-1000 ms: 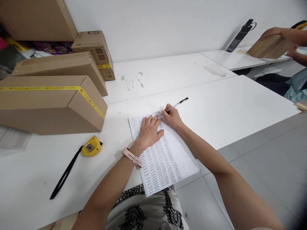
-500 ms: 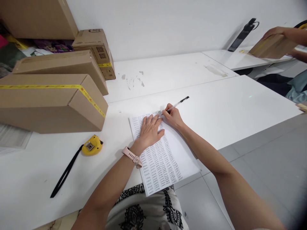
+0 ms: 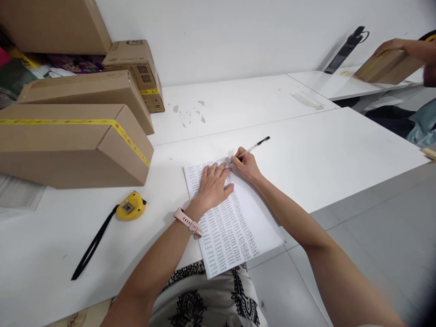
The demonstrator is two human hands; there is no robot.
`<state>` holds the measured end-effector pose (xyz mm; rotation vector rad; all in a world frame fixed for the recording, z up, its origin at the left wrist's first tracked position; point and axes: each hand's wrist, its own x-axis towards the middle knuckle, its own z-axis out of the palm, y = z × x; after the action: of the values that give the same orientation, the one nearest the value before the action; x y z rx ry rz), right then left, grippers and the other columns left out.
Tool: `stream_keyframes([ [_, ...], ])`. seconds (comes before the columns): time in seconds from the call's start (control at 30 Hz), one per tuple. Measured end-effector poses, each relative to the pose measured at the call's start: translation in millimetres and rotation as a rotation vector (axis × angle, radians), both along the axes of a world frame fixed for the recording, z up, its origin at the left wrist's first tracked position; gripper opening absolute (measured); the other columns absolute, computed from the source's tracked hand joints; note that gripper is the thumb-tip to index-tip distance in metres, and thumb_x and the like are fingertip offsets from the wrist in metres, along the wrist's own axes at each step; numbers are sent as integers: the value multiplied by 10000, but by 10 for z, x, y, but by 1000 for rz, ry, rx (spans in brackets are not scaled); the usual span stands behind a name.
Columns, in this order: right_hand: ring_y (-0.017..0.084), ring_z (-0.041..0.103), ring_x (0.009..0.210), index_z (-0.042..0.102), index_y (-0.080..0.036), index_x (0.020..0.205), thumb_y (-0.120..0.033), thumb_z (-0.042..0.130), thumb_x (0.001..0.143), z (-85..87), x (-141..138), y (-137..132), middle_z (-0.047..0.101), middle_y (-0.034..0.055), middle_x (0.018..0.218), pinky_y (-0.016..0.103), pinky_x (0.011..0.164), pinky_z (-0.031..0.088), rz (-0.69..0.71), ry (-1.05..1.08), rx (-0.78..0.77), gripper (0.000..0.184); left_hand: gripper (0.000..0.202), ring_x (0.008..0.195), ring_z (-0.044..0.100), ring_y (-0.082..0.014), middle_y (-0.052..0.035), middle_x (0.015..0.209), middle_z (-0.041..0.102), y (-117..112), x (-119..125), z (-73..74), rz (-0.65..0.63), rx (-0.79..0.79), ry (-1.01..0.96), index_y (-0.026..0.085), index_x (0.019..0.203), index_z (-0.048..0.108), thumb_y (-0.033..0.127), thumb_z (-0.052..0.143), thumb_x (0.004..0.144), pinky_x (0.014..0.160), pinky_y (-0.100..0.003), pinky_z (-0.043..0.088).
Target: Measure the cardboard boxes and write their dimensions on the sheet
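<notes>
A sheet of paper (image 3: 225, 231) covered in columns of small handwriting lies on the white table, its near end hanging past the edge. Flat on its upper part rests my left hand (image 3: 215, 182), fingers spread, with a pink watch band on the wrist. My right hand (image 3: 245, 164) is closed round a clear pen with a black cap end (image 3: 254, 146); its tip meets the paper near the top, partly hidden by the fingers. To the left of the paper lies a yellow tape measure (image 3: 131, 206) with a black strap.
Taped cardboard boxes (image 3: 78, 150) stand at the left, with a smaller carton (image 3: 132, 68) behind. On the right-hand table are a dark water bottle (image 3: 344, 52) and another person's hand (image 3: 391, 45) on a cardboard box (image 3: 388, 67). The table edge (image 3: 368, 187) runs along the right.
The pen's upper end has shifted very slightly right. My left hand stays in place. At the right, the other person's lower arm has moved a little.
</notes>
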<state>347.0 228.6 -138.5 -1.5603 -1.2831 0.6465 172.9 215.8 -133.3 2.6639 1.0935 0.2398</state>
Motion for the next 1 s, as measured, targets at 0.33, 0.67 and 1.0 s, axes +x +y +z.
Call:
stream_keyframes([
  [0.33, 117, 353, 536, 409, -232, 642, -220, 552, 736, 15, 22, 8, 403, -60, 521, 283, 528, 276, -29, 5, 15, 171, 538, 1500, 264, -329, -76, 1612, 381, 7, 0, -1, 2, 2, 4, 198, 1474, 436, 415, 442, 982, 1234, -544, 164],
  [0.67, 107, 364, 523, 416, -228, 657, -238, 562, 763, -44, 43, 25, 403, -71, 526, 280, 531, 289, 2, -14, 18, 180, 555, 1496, 263, -337, -86, 1610, 382, -7, -2, 25, -1, -3, 8, 154, 1483, 440, 408, 437, 989, 1236, -545, 166],
  [1.0, 105, 362, 521, 422, -227, 650, -225, 555, 753, -49, 46, 32, 411, -70, 519, 277, 524, 282, -15, 11, 29, 168, 561, 1498, 257, -334, -81, 1616, 374, 3, 3, 18, -1, -4, 13, 157, 1490, 432, 414, 436, 992, 1237, -543, 163],
])
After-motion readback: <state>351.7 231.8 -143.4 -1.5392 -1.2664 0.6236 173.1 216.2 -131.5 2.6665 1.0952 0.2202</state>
